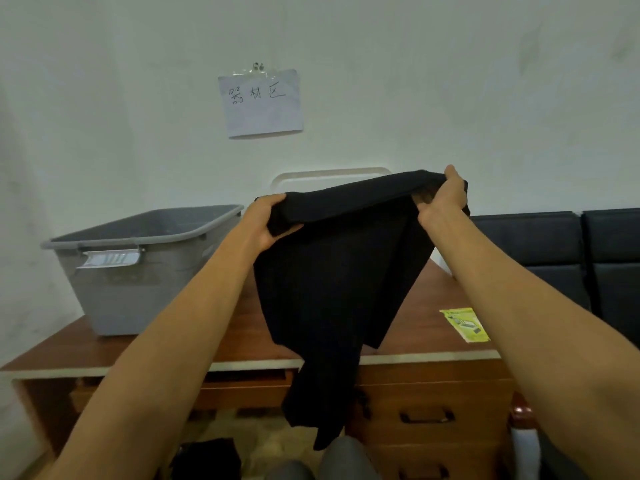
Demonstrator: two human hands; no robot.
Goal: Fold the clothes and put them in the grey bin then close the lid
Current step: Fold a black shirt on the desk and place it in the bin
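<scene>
A black knitted fabric garment point(332, 271) hangs in the air above the middle of a reddish-brown wooden desk point(433, 306). Its top edge is stretched between the two hands, and its lower end trails down past the desk's near edge. The left hand point(265, 221) grips the garment's left top corner, fingers curled round the cloth. The right hand point(441, 199), held a little higher and farther, pinches the right top corner with the thumb on top.

On the desk's left side stands an open grey plastic bin point(138, 289) with a pale handle on its near wall. A white rounded-corner plastic panel point(329, 174) stands against the far wall behind the garment; whether it is the lid cannot be told. A yellow-green printed leaflet point(465, 323) lies on the desk at the right. A handwritten white paper sign point(263, 102) is stuck to the wall, and dark padded seating point(554, 244) sits far right.
</scene>
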